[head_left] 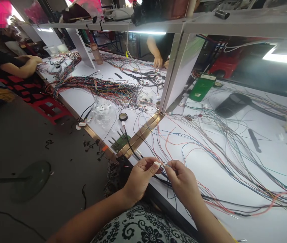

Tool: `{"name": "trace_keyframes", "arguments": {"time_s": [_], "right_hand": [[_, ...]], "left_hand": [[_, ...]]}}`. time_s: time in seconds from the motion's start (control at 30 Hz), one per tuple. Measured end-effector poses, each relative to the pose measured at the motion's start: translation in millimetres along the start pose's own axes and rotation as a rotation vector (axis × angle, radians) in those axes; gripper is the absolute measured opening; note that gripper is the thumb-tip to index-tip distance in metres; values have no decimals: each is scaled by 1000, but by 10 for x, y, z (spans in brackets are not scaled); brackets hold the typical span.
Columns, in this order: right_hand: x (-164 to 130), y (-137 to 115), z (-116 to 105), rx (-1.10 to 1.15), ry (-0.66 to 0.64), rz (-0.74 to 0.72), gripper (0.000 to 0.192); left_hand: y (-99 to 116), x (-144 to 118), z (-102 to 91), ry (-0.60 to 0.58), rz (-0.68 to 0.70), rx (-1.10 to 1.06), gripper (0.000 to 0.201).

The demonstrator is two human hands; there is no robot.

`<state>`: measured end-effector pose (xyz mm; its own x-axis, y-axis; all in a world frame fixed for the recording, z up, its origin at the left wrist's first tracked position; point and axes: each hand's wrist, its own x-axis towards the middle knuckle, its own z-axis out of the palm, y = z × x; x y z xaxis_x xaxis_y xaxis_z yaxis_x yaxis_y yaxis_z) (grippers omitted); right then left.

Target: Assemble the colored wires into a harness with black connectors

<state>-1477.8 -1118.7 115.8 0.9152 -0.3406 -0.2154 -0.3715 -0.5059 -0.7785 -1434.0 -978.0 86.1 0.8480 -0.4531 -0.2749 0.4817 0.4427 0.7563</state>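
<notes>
Close to the table's front edge, my left hand pinches a small white connector between thumb and fingers. Beside it, my right hand is closed, thumb against index finger, on a thin wire at the connector. The wire's tip is too small to make out, so I cannot tell whether it sits inside the connector. Black cables run under both hands. Long loose wires, red, blue and grey, spread over the white table to the right.
A thick wire bundle, a clear plastic bag and a black tape roll lie left. A green board with upright pins sits at the edge. An upright panel supports the shelf. Co-workers' hands work beyond.
</notes>
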Motion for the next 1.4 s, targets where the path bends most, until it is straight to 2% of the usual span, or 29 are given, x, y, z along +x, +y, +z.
{"name": "trace_keyframes", "arguments": {"time_s": [0.2,0.47,0.6,0.7,0.77,0.83,0.93,0.97,1.03,1.13,1.23,1.33,1.4], "right_hand": [[-29,-43,40,9,8,-33,27],[3,-33,-8,188,-106,-45,28],[24,-23,-23,216,-148,22,29],[47,-6,-9,305,-182,83,29],[66,15,-3,394,-167,45,27],[76,44,-25,430,-59,-85,22],[48,88,-134,354,201,-337,8],[25,97,-186,312,250,-399,4],[-32,106,-287,235,257,-507,12],[-111,102,-373,123,131,-630,20],[-134,104,-343,-36,22,-591,16],[-112,112,-258,-204,65,-493,17],[-96,110,-210,-274,102,-491,18]], "left_hand": [[-58,-7,-13,-3,24,41,19],[-19,34,-11,20,-120,-129,24],[-49,30,-50,24,-88,-8,22],[-33,34,-60,30,-135,-41,20],[4,46,-54,23,-184,-153,19],[50,61,-48,22,-251,-251,20],[103,79,-52,84,-369,-306,23],[110,83,-56,116,-393,-317,24],[108,90,-64,171,-407,-341,23],[86,99,-68,187,-398,-354,19],[77,99,-62,158,-417,-372,17],[75,88,-53,137,-465,-420,17],[65,78,-47,104,-471,-436,17]]}}
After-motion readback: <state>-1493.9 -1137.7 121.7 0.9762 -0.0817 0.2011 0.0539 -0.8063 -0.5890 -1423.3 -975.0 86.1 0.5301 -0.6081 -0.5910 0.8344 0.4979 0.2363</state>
